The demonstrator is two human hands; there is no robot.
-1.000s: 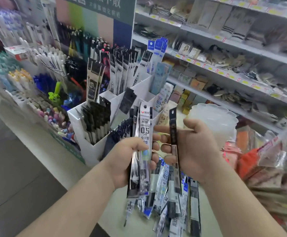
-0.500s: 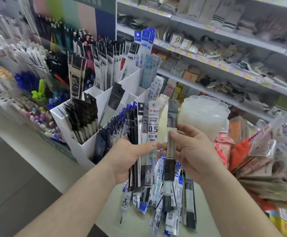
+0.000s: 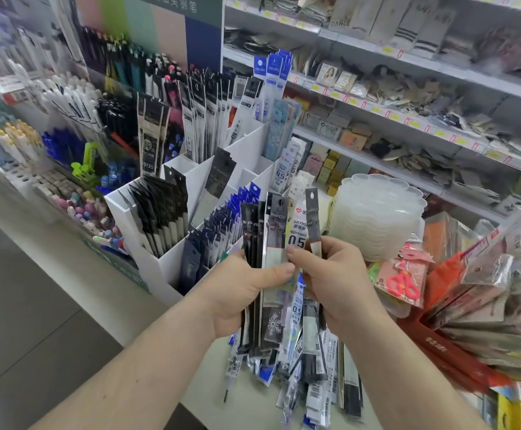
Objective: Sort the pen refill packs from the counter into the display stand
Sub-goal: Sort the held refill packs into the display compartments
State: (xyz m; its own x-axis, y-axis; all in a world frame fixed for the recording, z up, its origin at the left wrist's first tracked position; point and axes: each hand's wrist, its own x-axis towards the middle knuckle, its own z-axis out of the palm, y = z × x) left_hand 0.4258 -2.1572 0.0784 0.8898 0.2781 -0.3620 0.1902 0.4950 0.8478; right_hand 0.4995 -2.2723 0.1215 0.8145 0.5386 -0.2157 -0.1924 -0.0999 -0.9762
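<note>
Your left hand grips a fanned bundle of refill packs, thumb pressed across the front and fingers curled round the back, so the packs stand nearly upright above your fist and hang out below it. Most of the bundle is dark-headed; one white pack marked 0.5 shows at its right edge. Your right hand sits just beside the left, close enough that the fingertips nearly meet, and it pinches a single narrow grey pack that stands upright just right of the bundle; whether it touches the bundle you cannot tell from here.

Under both hands, on the pale counter, lies a loose heap of refill packs, overlapping at all angles, with one bare refill lying apart at its left edge.

Just beyond your left hand stands the white display stand, split into stepped compartments. The front left one holds black-and-white packs, the one nearest your hand holds dark blue-headed packs, and taller packs fill the rear rows.

Behind your right hand sits a stack of translucent plastic trays. To its right are bagged goods, among them pink scissors. Shelves of small goods run along the back wall.
</note>
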